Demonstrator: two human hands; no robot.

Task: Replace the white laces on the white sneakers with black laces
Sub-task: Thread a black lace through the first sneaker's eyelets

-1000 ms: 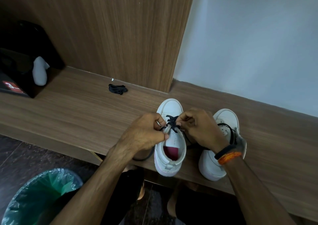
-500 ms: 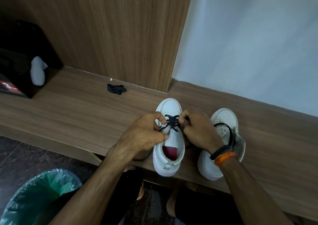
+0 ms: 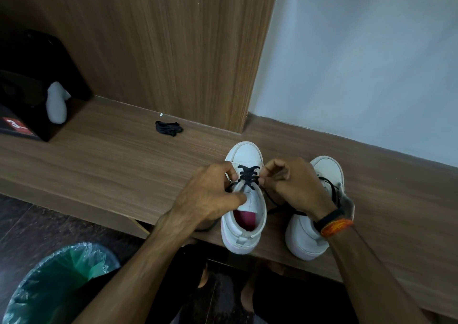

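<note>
Beside bench (image 3: 99, 165), lined bin (image 3: 49, 286) holds nothing visible.

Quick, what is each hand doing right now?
Left hand: grips the tongue of the left sneaker.
Right hand: pinches the black lace.

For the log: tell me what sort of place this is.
Probably a home entryway or shoe nook: a low wood-grain bench bearing a white leather sneaker, a black open shoebox, and a round bin with green liner on the floor.
</note>
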